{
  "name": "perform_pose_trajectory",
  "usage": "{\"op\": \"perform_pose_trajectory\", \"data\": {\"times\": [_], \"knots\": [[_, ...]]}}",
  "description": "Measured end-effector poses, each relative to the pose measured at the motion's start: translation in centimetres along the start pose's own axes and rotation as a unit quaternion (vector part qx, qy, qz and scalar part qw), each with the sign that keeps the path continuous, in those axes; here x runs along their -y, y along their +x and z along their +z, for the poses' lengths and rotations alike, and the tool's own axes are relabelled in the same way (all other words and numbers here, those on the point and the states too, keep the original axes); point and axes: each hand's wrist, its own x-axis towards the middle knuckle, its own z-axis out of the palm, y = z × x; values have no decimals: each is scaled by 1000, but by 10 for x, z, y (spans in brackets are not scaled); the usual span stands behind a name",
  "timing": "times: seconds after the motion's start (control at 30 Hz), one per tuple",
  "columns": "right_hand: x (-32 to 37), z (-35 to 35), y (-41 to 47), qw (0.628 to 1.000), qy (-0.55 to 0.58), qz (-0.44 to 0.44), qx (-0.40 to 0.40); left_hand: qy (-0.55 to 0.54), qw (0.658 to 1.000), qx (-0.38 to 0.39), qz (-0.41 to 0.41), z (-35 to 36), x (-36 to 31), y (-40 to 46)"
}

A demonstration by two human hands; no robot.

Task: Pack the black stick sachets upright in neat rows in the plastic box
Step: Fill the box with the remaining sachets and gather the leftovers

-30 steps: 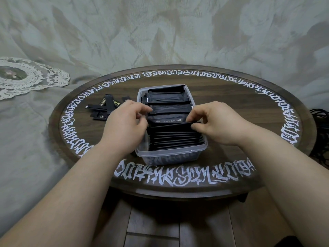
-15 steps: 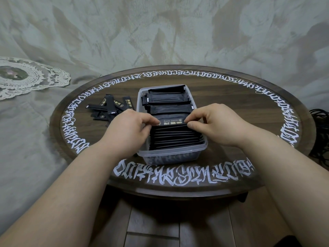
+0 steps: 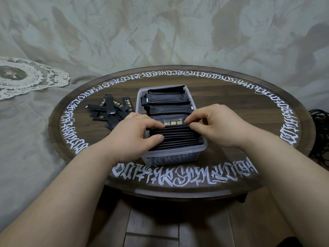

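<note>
While the plastic box sits mid-table, its near row of stick sachets stands on edge. Left hand and right hand pinch the labelled sachet. Loose sachets lie left.

A clear plastic box sits at the middle of the round wooden table, packed with black stick sachets standing on edge in a row at its near end. The left hand and right hand pinch a sachet labelled BLACK COFFEE behind that row. Loose sachets lie toward the table's left edge.
</note>
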Motion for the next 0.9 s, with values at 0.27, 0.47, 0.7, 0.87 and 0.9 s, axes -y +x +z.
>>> {"op": "perform_pose_trajectory", "data": {"times": [0.27, 0.47, 0.7, 0.87, 0.9], "knots": [[0, -1, -1, 1000, -1, -15, -10, -49, 999, 10, -10, 1, 1, -2], [-1, 0, -4, 1000, 9, -23, -5, -14, 1000, 14, 22, 2, 1, -2], [2, 0, -6, 999, -6, -25, 21, 21, 999, 43, 3, 8, -2, -2], [-3, 4, -3, 999, -8, -35, 5, 32, 999, 26, -1, 11, -3, -1], [-4, 4, -3, 999, -5, -35, -1, 23, 1000, 13, -4, 10, -3, 0]]}}
